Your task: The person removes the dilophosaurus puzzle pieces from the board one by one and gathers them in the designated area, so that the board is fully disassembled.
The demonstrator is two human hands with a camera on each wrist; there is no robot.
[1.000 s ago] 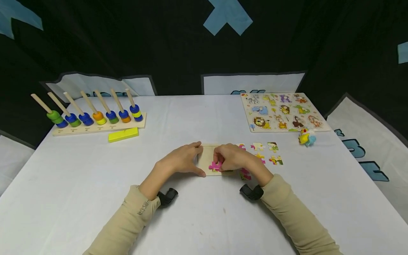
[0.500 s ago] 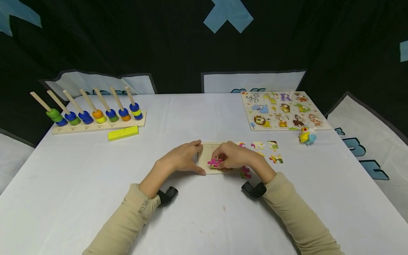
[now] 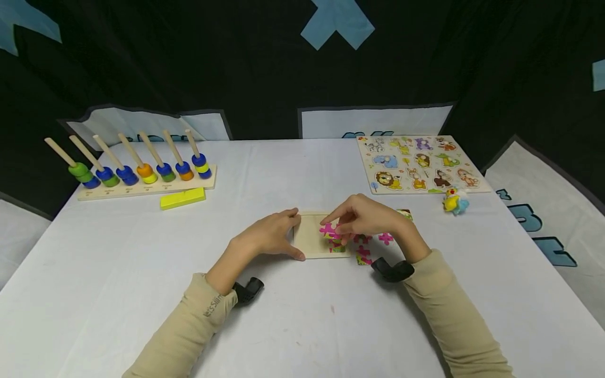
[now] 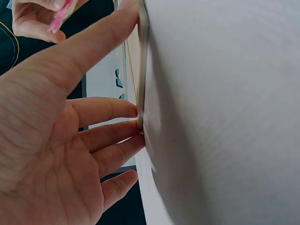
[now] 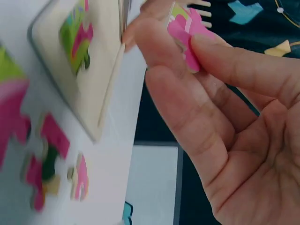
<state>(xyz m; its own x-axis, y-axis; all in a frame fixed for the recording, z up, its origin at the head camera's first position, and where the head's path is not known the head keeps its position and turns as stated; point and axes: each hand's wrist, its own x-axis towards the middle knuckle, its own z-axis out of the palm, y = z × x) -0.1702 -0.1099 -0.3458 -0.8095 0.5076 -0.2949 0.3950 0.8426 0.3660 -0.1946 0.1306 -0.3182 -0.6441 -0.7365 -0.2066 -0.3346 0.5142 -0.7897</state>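
Note:
My right hand point(image 3: 366, 216) pinches a pink jigsaw piece point(image 3: 327, 230) between thumb and fingers, above a small wooden puzzle tray point(image 3: 306, 239). In the right wrist view the held piece point(image 5: 180, 29) is tilted, its printed side pink with some green. Another piece point(image 3: 337, 248), green and pink, lies in the tray's near right part. My left hand point(image 3: 271, 233) rests along the tray's left side. In the left wrist view its fingers point(image 4: 110, 110) are spread and fairly straight, the fingertips touching the tray's edge, and the thumb lies on the near corner.
Several loose jigsaw pieces point(image 3: 364, 257) lie right of the tray, some hidden by my right hand. An animal peg puzzle board point(image 3: 411, 192) and a small yellow-and-blue toy point(image 3: 455, 202) are at the back right. A peg stacker point(image 3: 142, 193) and a yellow block point(image 3: 183, 199) stand back left.
My right hand has lifted the pink piece off the tray's lower part and moved up and right, uncovering the green-and-pink piece. My left hand has kept its place.

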